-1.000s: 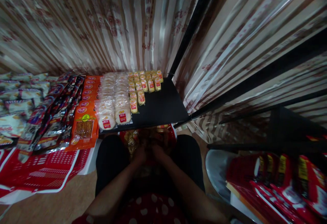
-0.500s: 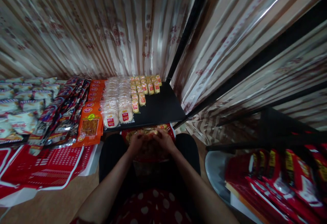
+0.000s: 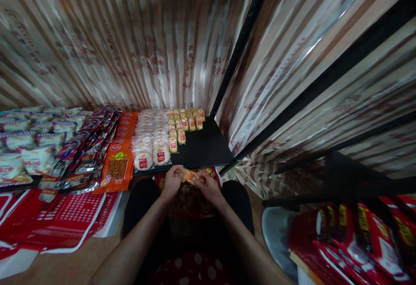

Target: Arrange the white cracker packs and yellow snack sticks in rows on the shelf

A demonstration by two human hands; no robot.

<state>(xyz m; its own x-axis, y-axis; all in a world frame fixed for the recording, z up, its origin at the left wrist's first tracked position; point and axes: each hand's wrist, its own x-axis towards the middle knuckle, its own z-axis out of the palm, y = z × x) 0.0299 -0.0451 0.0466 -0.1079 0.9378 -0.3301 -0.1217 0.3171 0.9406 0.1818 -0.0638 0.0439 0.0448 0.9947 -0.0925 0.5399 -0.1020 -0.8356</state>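
Observation:
Between my two hands I hold one small yellow snack packet (image 3: 190, 176) with a red label. My left hand (image 3: 173, 182) pinches its left end, and my right hand (image 3: 207, 185) grips its right end. Both are just off the front edge of the black shelf (image 3: 208, 142). Under them, between my knees, is a red basket (image 3: 195, 212) whose contents are dark and hard to make out. Matching yellow packets (image 3: 181, 136) stand in rows on the shelf. Left of those are two rows of clear-wrapped round white crackers (image 3: 161, 151).
Orange snack bags (image 3: 117, 163), dark shiny packets (image 3: 86, 163) and white bags (image 3: 37, 157) cover the shelf's left part. Below them sits a red basket with white handles (image 3: 68, 215). Black posts (image 3: 240, 46) rise at the right. Red bags (image 3: 373, 233) and a grey stool (image 3: 276, 224) are lower right.
My hands have risen slightly out of the basket toward the shelf edge, and the yellow packet is now plainly visible between them. The view has tilted up a little.

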